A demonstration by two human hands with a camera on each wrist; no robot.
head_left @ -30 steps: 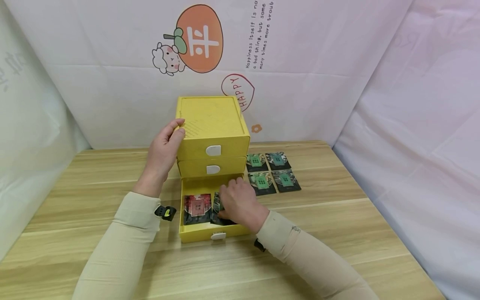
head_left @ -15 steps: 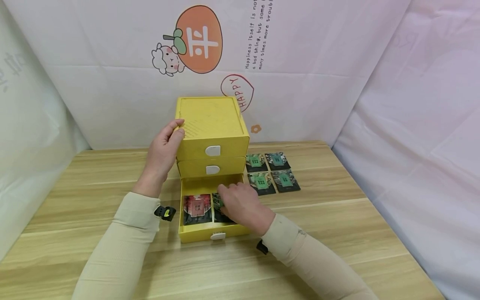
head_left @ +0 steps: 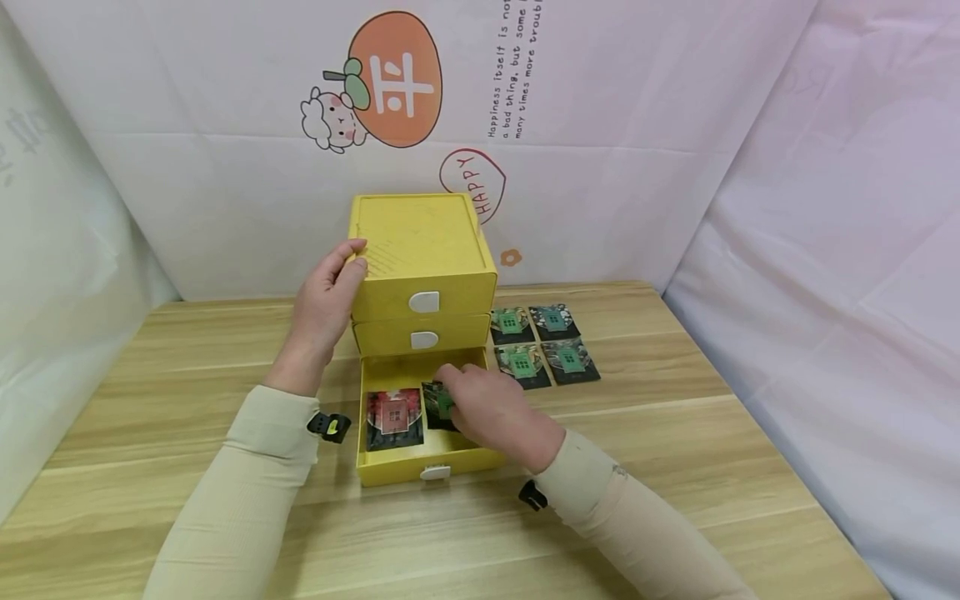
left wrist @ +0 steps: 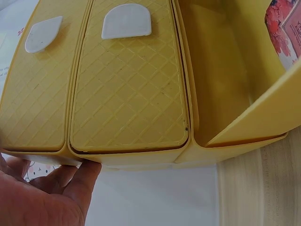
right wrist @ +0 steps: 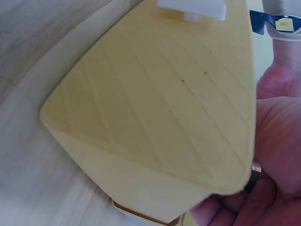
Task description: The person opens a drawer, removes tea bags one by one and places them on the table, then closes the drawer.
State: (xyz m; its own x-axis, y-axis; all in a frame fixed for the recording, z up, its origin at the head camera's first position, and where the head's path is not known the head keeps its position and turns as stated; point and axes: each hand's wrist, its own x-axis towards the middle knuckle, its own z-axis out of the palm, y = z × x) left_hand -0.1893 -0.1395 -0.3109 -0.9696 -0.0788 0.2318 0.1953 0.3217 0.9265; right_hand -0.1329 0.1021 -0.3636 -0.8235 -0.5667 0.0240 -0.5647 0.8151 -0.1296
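Note:
A yellow three-drawer box (head_left: 423, 237) stands on the table with its bottom drawer (head_left: 397, 473) pulled out. My left hand (head_left: 322, 304) rests against the box's upper left side, its fingertips at the top edge; in the left wrist view its fingers (left wrist: 82, 186) press on the side wall. Over the drawer, my right hand (head_left: 491, 408) pinches a dark green square sachet (head_left: 437, 406), partly hidden by the fingers. Left of it in the drawer lies a red and black sachet (head_left: 394, 419). In the right wrist view the drawer front (right wrist: 164, 94) hides most of the right hand's fingers.
Several green-labelled sachets (head_left: 522, 365) lie in a neat block on the wooden table (head_left: 660, 458), right of the box. Two drawers with white tabs (head_left: 424, 302) are closed above the pulled-out one. A printed white cloth (head_left: 615, 142) hangs behind the table.
My right hand has drawn back slightly to the right, and the dark green sachet has come up off the drawer floor with it. The left hand stays against the box.

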